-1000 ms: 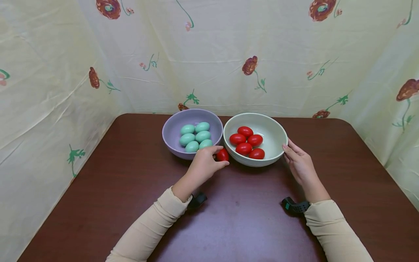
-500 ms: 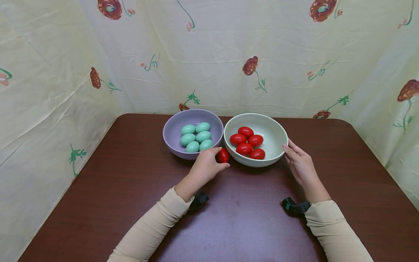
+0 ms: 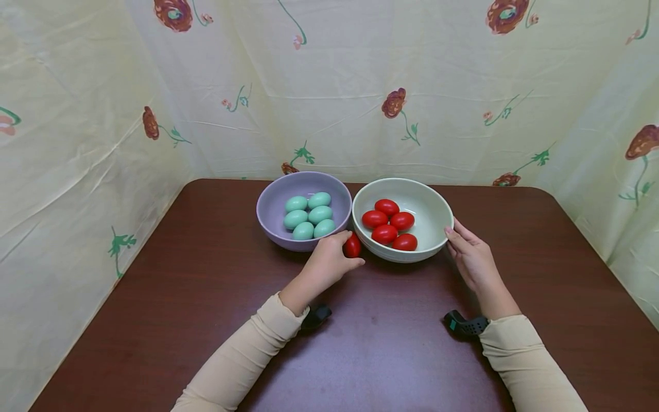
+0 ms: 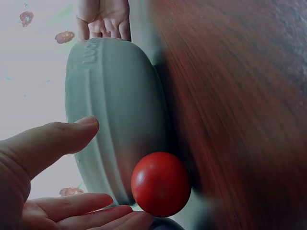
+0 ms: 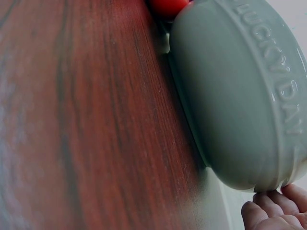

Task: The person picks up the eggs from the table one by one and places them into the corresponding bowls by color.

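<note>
A pale green bowl [image 3: 432, 212] with raised lettering holds several red eggs [image 3: 402, 221]. Touching its left side is a purple bowl [image 3: 268, 220] with several mint-green eggs [image 3: 296, 220]. One more red egg [image 4: 161, 184] lies outside, at the front gap where the bowls meet, against the green one. My left hand [image 3: 326, 263] is around that egg, fingers beside it and extended; the left wrist view shows the thumb [image 4: 62, 139] well apart from it. My right hand [image 3: 472, 260] rests its fingertips [image 5: 256, 211] on the green bowl's right outer wall, thumb near the rim.
Both bowls stand near the far edge of a dark brown wooden table [image 3: 370, 355]. A cream curtain [image 3: 329, 114] with printed flowers hangs behind the table and along its sides. Black bands [image 3: 465, 324] circle both wrists.
My left hand has shifted slightly right along with the loose red egg, which is now closer to the green bowl. The thumb has also moved right. My right hand and the bowls look unchanged.
</note>
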`<state>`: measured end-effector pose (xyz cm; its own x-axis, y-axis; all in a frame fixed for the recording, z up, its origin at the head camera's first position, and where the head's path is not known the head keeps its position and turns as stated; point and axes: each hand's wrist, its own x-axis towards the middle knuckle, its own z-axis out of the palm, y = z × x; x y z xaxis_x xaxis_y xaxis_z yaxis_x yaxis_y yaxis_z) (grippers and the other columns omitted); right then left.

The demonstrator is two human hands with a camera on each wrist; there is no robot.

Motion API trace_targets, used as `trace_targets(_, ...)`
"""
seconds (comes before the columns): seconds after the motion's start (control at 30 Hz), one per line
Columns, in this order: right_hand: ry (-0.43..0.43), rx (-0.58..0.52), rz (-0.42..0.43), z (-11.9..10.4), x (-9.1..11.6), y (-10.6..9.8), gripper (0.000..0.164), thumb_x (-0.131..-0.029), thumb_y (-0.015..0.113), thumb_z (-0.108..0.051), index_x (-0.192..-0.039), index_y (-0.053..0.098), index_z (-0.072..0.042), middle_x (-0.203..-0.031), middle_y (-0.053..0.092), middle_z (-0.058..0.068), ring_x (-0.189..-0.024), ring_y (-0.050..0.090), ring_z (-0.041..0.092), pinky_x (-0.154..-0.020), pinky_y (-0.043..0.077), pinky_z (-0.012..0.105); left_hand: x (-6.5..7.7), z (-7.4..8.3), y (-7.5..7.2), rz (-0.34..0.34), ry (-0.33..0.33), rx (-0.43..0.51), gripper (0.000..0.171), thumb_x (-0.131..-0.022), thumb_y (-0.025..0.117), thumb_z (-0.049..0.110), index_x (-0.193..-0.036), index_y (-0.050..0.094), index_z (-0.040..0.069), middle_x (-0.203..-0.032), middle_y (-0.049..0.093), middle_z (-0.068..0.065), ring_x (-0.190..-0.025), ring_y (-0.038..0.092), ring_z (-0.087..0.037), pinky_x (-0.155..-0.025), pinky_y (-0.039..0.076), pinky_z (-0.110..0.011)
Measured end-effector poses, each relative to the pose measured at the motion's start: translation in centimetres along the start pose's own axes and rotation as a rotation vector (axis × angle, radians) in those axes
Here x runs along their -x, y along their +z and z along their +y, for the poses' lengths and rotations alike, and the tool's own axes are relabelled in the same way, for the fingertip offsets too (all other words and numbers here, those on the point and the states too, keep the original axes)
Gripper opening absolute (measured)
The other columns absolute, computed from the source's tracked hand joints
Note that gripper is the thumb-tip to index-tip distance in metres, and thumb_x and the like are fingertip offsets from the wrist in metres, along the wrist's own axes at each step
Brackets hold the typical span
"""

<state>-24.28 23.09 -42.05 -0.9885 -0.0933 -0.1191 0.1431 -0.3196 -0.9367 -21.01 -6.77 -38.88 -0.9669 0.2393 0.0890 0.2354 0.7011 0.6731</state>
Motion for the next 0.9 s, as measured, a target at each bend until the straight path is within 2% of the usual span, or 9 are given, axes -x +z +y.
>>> trace_targets(0.13, 0.005, -0.001, 0.002, 0.0, 0.0, -0.01, 0.07, -0.099, 0.06, -0.02, -0.155, 0.021, -0.007, -0.166, 0.011, 0.007, -0.114, 0.056, -0.015, -0.12, 0.017, 0.029, -0.16, -0.19, 0.2, -0.029, -0.02, 0.01, 0.053, -0.082, 0.08, 0.015, -0.129, 0.06, -0.001, -0.12, 0.067, -0.013, -0.107, 0.064, -0.027, -0.095, 0.055, -0.039)
trace_targets(0.37, 0.008, 0.007, 0.006, -0.03, 0.02, -0.01, 0.07, -0.099, 0.061, -0.02, -0.155, 0.021, -0.006, -0.165, 0.011, 0.008, -0.123, 0.05, -0.011, -0.119, 0.018, 0.029, -0.42, -0.44, 0.39, -0.07, -0.067, 0.013, 0.064, -0.083, 0.08, 0.017, -0.139, 0.053, -0.002, -0.136, 0.061, -0.016, -0.118, 0.061, -0.03, -0.101, 0.052, -0.041)
trace_targets(0.63, 0.015, -0.003, 0.018, -0.08, 0.07, -0.11, 0.068, -0.098, 0.062, -0.02, -0.154, 0.024, -0.011, -0.166, 0.011, 0.006, -0.122, 0.051, -0.012, -0.117, 0.021, 0.026, -0.56, -0.29, 0.36, -0.055, -0.049, -0.005, 0.053, -0.085, 0.076, 0.01, -0.133, 0.057, -0.004, -0.126, 0.065, -0.018, -0.111, 0.062, -0.031, -0.097, 0.054, -0.041)
trace_targets(0.9, 0.019, -0.002, 0.015, -0.03, -0.05, -0.1, 0.069, -0.098, 0.062, -0.02, -0.155, 0.023, -0.01, -0.166, 0.011, 0.006, -0.115, 0.055, -0.014, -0.119, 0.018, 0.029, -0.84, -0.45, 0.66, -0.08, -0.079, -0.085, 0.046, -0.089, 0.073, 0.01, -0.131, 0.061, -0.003, -0.123, 0.068, -0.017, -0.107, 0.064, -0.029, -0.093, 0.055, -0.04)
